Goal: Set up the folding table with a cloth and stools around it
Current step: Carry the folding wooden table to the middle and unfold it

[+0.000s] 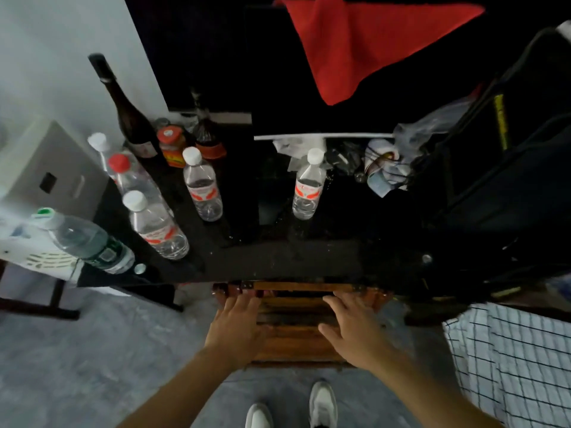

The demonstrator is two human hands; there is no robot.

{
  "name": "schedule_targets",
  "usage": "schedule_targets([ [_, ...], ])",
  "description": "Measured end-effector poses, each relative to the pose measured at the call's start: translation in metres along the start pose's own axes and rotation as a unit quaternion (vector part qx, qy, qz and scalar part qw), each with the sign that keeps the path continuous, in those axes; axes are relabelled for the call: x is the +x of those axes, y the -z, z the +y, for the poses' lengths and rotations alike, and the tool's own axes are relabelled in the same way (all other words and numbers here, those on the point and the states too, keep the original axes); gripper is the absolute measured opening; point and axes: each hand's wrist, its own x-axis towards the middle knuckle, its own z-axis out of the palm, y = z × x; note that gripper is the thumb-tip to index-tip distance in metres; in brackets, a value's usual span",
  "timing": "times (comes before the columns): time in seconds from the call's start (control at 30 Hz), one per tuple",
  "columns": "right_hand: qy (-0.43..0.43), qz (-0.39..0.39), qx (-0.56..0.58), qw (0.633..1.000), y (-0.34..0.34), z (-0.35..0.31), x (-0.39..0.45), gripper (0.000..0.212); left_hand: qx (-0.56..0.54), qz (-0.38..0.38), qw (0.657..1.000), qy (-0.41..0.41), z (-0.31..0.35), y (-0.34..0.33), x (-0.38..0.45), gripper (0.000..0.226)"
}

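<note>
A: So, grip first. Left hand and right hand both lie on a wooden thing low down, just under the front edge of the black top. Fingers look fairly straight, spread over the wood, tips toward its far end. Can't see thumbs curl under, so I'd call it resting or pressing, not a clamp.

B: And the wood is the folding table or a stool?

A: Can't tell. Slats plus small metal hinges at the far edge, so prob. sth that folds. It sits partly tucked beneath the black top, near the shoes on the grey floor.

B: Cloth?

A: Red cloth hangs high at the back, well apart from both hands, not spread on anything. A checked fabric shows at lower right; could be clothing or another cloth, unclear.

B: So progress?

A: Early, imo. Nothing unfolded, no cloth laid, no stools placed around anything as far as I see. Looks like the fetch-the-furniture step only.

B: Rest of scene?

A: Water bottles stand on the black top, one more to the right, a dark wine bottle and a red-lid jar behind. Dark bag at right. White box at left.

B: Left to do?

A: Basically all: pull the wood piece out, open it, lay the cloth, set stools.
</note>
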Motion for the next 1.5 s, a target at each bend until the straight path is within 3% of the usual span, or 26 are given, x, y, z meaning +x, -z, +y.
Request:
schedule_targets([
  [0.13,0.019,-0.032,-0.019,0.999,-0.051,0.024,0.046,0.070,0.017,0.004,1.000,-0.004,-0.006,-0.049,0.054,0.061],
  [0.33,0.029,0.006,-0.051,0.998,-0.101,0.050,0.097,0.088,0.089,0.044,0.995,-0.028,-0.028,-0.105,0.113,0.079],
  [0.5,0.029,-0.038,-0.080,0.996,-0.120,0.056,0.116,0.093,0.125,0.032,0.991,-0.038,-0.044,-0.127,0.131,0.088],
  [0.63,0.028,0.000,-0.082,0.996,-0.130,0.053,0.110,0.092,0.133,0.054,0.989,-0.034,-0.041,-0.133,0.123,0.083],
  [0.77,0.031,0.065,-0.074,0.995,-0.137,0.050,0.086,0.078,0.125,0.058,0.990,-0.035,-0.034,-0.140,0.095,0.067],
  [0.93,0.028,0.047,-0.073,0.996,-0.152,0.050,0.063,0.050,0.111,0.052,0.991,-0.058,-0.035,-0.149,0.066,0.046],
  [1.07,0.040,0.006,-0.049,0.998,-0.150,0.046,0.051,0.034,0.068,-0.004,0.992,-0.102,-0.031,-0.153,0.059,0.036],
  [1.23,0.052,-0.076,-0.004,0.996,-0.144,0.046,0.031,0.029,0.040,-0.090,0.989,-0.114,-0.023,-0.158,0.039,0.045],
  [1.5,0.132,-0.088,-0.005,0.987,-0.121,0.033,-0.038,0.026,0.058,-0.039,0.995,-0.074,0.001,-0.144,-0.059,0.049],
])
